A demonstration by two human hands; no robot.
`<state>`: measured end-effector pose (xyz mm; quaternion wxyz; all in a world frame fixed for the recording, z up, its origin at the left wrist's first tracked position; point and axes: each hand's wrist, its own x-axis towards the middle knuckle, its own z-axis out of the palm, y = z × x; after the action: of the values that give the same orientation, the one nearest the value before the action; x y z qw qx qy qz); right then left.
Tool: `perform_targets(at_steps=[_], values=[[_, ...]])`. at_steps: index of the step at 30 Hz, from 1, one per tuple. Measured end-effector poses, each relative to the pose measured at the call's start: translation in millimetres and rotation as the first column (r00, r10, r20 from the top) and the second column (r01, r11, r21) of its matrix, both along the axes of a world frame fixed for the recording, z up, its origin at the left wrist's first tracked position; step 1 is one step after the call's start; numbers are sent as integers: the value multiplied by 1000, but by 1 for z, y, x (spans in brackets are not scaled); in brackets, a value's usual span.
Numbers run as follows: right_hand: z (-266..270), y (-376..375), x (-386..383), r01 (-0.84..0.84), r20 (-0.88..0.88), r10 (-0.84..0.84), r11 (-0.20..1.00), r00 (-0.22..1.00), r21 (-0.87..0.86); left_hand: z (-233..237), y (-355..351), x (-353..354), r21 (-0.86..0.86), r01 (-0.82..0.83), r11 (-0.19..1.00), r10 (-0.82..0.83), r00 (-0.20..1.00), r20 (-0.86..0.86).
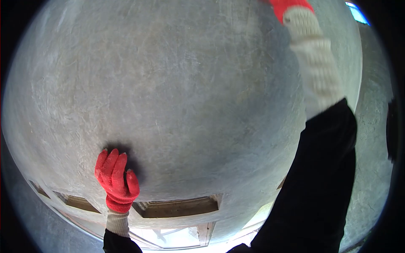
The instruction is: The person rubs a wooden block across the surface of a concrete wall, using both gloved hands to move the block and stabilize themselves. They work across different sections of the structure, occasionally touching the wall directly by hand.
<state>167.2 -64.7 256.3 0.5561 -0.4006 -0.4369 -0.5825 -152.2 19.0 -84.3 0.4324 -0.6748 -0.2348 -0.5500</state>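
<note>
My left hand (114,181), in a red-coated work glove with a pale knit cuff, is at the lower left against a grey plastered surface (168,97). Its fingers point up, slightly bent, the thumb apart, and no object shows in them. A dark shadow lies around the fingertips. My right hand (294,7), gloved the same way, reaches up to the top edge of the view. Only its wrist end shows. The fingers are out of view, so whatever they hold or touch is hidden.
Below the left hand, a wood-lined recess (179,208) is set into the surface, with another recess (80,203) farther left. Bright window panes (168,237) lie along the bottom. A grey wall (373,126) stands on the right, with a small bright opening (357,12) above it.
</note>
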Motion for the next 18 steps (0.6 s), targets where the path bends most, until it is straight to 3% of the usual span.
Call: perform_targets(at_steps=[2,3,4,6,8,10,11,14,17,18], values=[[-11,-6,-7,-93,-6,93,995,996,-18,0,-1,-1,-7,6,1000,-6,1000,-28],[-24,15,4,-11,55,3,988,998,157,0,-2,-1,-10,-1,1000,0,1000,-10],[-56,26,12,-5,49,-2,989,999,150,-1,-2,-1,-9,-5,1000,5,1000,10],[-164,14,13,-54,402,14,995,916,88,-2,-2,-2,-5,15,1000,-15,1000,-6],[-295,-13,3,88,133,-51,954,990,-286,-2,-2,-1,14,27,1000,-27,1000,1],[-425,-14,2,65,123,-21,926,992,-371,1,-4,0,18,46,999,-46,999,-12],[-465,-16,3,69,131,-16,910,991,-410,4,-3,0,30,78,997,-77,996,-33],[-422,-20,-10,58,119,-9,908,993,-416,5,-7,3,22,84,996,-83,996,-41],[-267,-16,-15,132,244,-64,952,968,-275,1,-7,2,19,111,994,-110,994,-25],[-209,-9,-13,42,309,11,986,951,-163,1,-7,1,20,124,992,-124,992,-11]])
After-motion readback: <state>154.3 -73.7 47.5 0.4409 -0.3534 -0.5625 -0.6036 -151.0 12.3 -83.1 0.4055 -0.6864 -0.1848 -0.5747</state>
